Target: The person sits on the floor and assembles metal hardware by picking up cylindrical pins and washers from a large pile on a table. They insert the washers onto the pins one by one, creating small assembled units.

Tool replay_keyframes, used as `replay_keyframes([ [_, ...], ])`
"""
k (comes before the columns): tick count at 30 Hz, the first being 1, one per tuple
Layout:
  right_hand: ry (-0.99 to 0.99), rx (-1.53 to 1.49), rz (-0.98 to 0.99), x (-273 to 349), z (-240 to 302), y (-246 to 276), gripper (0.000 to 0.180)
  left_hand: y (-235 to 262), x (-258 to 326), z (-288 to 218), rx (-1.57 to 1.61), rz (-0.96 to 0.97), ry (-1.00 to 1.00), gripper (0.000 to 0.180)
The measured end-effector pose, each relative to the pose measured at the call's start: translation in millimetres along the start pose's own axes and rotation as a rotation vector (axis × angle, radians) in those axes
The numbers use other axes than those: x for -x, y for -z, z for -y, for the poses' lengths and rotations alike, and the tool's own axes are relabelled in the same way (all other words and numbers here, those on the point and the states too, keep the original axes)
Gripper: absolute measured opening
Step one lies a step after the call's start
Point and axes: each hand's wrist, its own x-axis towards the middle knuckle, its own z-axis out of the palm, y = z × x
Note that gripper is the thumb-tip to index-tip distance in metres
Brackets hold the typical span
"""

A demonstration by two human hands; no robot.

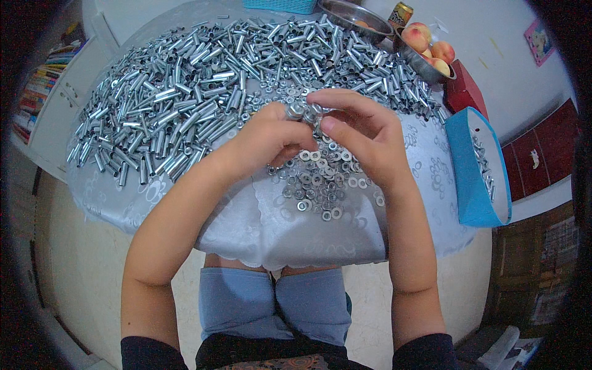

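The work looks well short of finished: a large heap of loose silvery metal tubes covers the far and left parts of the tabletop, and many flat washers lie in a looser spread at the near middle, below the hands. What seems done is limited to the blue box at the right edge, which holds some slim metal pieces; whether these are finished cannot be told.

The person's left hand has its grip closed, pinching a small metal piece over the middle of the tabletop, with the far end poking out above the fingers. The right hand is just beside it, thumb and forefinger curved around the bright metal there; whether its grip presses on anything cannot be told.

At the far right, a metal bowl holds peaches. Beyond it, a round steel basin contains a few brownish items, too small to identify.
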Motion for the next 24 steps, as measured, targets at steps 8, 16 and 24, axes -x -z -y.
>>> replay_keyframes([
  [8, -0.060, -0.030, -0.029, 0.1, 5.4, -4.1, 0.023, -1.1, 1.6, -0.6, 0.046, 0.059, 0.035, 0.025],
  [16, -0.090, 0.120, -0.037, 1.4, 4.1, 1.1, 0.021, -5.6, 3.5, -0.1, 0.014, 0.031, 0.031, 0.015],
  [24, 0.036, 0.115, -0.113, 0.5, 4.2, -7.4, 0.021, -7.2, 4.6, -4.2, 0.032, -0.015, 0.042, 0.019],
])
